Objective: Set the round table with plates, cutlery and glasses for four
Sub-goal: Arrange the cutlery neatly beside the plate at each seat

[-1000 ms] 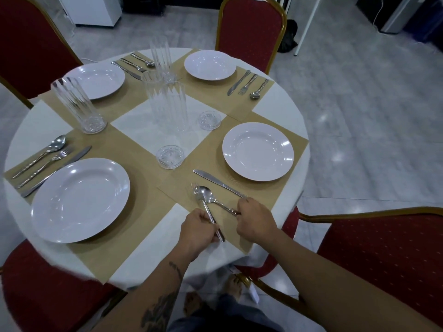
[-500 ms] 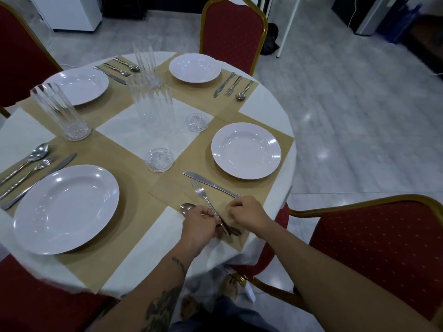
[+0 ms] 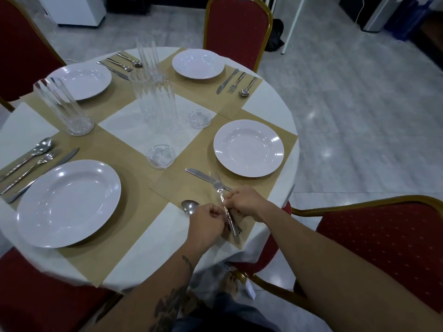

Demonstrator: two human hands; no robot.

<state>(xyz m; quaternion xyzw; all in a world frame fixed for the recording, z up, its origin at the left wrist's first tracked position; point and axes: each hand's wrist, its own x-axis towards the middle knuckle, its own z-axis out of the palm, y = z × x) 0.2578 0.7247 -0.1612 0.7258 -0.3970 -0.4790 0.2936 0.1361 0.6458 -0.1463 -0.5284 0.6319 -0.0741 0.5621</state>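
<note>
On the round table (image 3: 271, 109), at the near right place, a white plate (image 3: 248, 147) sits on a tan placemat (image 3: 191, 188). A knife (image 3: 201, 175) lies beside the plate. My right hand (image 3: 245, 202) pinches the handle of a fork (image 3: 217, 184), whose tines lie over the knife. My left hand (image 3: 207, 222) is curled round the handle of a spoon (image 3: 190, 207); its bowl pokes out to the left at the mat's corner. Three other places each have a plate and cutlery. Tall clear glasses (image 3: 155, 104) stand bunched in the middle, and another glass (image 3: 63, 109) stands at the left.
Two small round glass coasters (image 3: 161, 156) (image 3: 199, 119) lie near the centre. Red chairs with gold frames surround the table; one chair (image 3: 383, 240) is close on my right, another chair (image 3: 236, 29) at the far side. The table edge runs just under my hands.
Spoon and fork lay together a second ago. My left hand has drawn the spoon left, and the fork's tines have swung right onto the knife.
</note>
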